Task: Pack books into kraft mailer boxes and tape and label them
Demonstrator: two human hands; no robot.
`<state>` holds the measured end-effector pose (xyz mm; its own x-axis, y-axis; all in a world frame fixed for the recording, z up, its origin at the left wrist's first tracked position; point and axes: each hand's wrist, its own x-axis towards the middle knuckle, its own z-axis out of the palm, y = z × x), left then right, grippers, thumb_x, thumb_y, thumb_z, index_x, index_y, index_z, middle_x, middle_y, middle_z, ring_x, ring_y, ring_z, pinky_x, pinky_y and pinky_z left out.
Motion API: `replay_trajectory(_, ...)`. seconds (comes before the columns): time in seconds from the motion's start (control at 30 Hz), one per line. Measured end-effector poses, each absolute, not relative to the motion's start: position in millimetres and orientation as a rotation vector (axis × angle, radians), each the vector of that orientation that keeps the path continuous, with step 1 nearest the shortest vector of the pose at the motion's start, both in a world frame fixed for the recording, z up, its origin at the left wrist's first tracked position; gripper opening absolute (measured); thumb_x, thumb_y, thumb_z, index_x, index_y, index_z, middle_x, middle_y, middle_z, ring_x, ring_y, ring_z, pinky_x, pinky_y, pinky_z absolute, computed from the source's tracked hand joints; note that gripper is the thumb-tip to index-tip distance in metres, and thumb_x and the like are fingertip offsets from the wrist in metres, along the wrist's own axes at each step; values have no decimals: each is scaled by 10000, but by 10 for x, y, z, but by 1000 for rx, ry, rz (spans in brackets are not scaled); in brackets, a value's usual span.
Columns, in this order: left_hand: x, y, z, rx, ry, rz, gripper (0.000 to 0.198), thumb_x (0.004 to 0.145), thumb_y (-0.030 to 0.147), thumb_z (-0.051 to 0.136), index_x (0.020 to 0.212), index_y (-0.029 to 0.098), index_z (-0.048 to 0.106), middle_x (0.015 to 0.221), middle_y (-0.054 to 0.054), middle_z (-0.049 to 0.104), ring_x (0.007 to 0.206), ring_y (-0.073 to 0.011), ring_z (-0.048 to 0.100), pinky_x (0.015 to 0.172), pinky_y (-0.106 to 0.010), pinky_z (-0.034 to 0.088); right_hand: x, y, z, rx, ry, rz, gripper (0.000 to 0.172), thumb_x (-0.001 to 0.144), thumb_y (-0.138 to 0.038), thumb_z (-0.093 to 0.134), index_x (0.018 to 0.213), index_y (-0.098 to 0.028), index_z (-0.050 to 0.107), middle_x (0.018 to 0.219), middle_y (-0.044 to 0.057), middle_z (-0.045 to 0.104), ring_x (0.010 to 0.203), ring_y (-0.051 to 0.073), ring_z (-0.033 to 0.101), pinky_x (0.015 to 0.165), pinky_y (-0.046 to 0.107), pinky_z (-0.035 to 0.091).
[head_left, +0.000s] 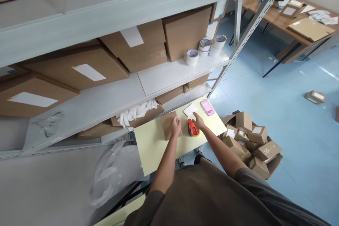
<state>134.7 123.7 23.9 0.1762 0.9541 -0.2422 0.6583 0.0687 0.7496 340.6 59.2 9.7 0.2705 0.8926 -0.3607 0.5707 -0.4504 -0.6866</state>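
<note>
On the pale yellow tabletop (148, 137) lies a small brown cardboard box (167, 124). My left hand (176, 127) rests on the box with its fingers curled against it. Just above a red tape dispenser (194, 130) with some blue on its side, my right hand (198, 121) is open, fingers stretched toward a stack of white labels (190, 109). Whether a fingertip touches the labels I cannot tell. A pink item (207, 107), blurred by pixelation, lies beyond them near the far right corner.
Shelving (111, 93) ahead holds large cartons (100, 67) and white tape rolls (192, 57). White crumpled material (137, 111) fills a lower carton. On the floor to the right stands an open carton heaped with small boxes (254, 144). Clear plastic (113, 169) hangs left of the table.
</note>
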Motion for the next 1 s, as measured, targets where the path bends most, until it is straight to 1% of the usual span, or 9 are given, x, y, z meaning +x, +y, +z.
replay_trajectory(0.1, 1742, 1525, 86, 1613, 1519, 346, 492, 1006, 310, 581, 1486, 207, 610, 1442, -149, 686, 1211, -248, 692, 1023, -322, 521, 3760, 840, -39, -2202, -1379, 1047, 765, 944, -223, 551, 1684, -134, 378, 1743, 124, 363, 1600, 276, 373, 1313, 397, 321)
replay_trajectory(0.2, 2047, 1823, -172, 1559, 1600, 170, 470, 957, 307, 655, 1419, 219, 645, 1381, -138, 724, 1207, -256, 696, 990, -317, 509, 3981, 1062, -214, -2273, -1471, 1162, 799, 931, -167, 540, 1697, -92, 327, 1771, 141, 284, 1651, 294, 244, 1298, 404, 342)
replay_trajectory(0.33, 2290, 2080, -537, 1441, 1672, -7, 406, 924, 293, 703, 1311, 174, 682, 1247, -137, 778, 1140, -243, 723, 923, -290, 513, 4015, 1206, -444, -2315, -1632, 1284, 837, 915, -115, 517, 1717, -119, 276, 1794, 117, 205, 1674, 306, 142, 1274, 447, 375)
replay_trajectory(0.5, 2407, 2145, -745, 1388, 1687, 103, 555, 904, 289, 747, 1432, 175, 620, 1203, -128, 793, 1086, -216, 737, 936, -287, 519, 3912, 1181, -628, -2161, -1857, 1263, 822, 907, -111, 518, 1706, -158, 332, 1788, 91, 240, 1678, 318, 110, 1280, 496, 353)
replay_trajectory(0.63, 2388, 2147, -632, 1545, 1677, 199, 389, 858, 288, 803, 1233, 204, 748, 1324, -126, 742, 1206, -242, 684, 1051, -330, 491, 3957, 1133, -696, -2065, -1719, 1252, 801, 870, -111, 562, 1659, -176, 442, 1745, 111, 365, 1664, 330, 185, 1275, 500, 366)
replay_trajectory(0.77, 2356, 2144, -337, 1746, 1428, 350, 122, 793, 217, 854, 906, 211, 805, 1440, -113, 683, 1349, -288, 596, 1152, -388, 446, 4069, 1119, -645, -1865, -1258, 1227, 804, 851, -251, 689, 1626, -215, 480, 1648, 127, 514, 1564, 335, 414, 1251, 513, 403)
replay_trajectory(0.83, 2363, 2133, -160, 1814, 1265, 384, 92, 765, 218, 876, 815, 213, 798, 1439, -110, 689, 1371, -301, 570, 1188, -421, 421, 4117, 1130, -535, -1709, -952, 1267, 874, 820, -380, 776, 1626, -259, 461, 1583, 123, 580, 1436, 328, 560, 1165, 508, 490)
replay_trajectory(0.9, 2376, 2122, 18, 1847, 1133, 406, 101, 749, 235, 886, 764, 216, 787, 1380, -113, 724, 1384, -304, 551, 1205, -438, 409, 4162, 1149, -368, -1514, -720, 1374, 883, 764, -474, 845, 1559, -251, 531, 1436, 129, 690, 1260, 320, 677, 1039, 469, 565)
replay_trajectory(1.0, 2384, 2125, 261, 1816, 1079, 399, 144, 712, 278, 901, 767, 204, 791, 1221, -119, 773, 1316, -304, 603, 1144, -417, 463, 4237, 1179, -74, -1322, -544, 1469, 728, 665, -516, 915, 1272, -171, 709, 1135, 132, 798, 1012, 313, 743, 884, 422, 592)
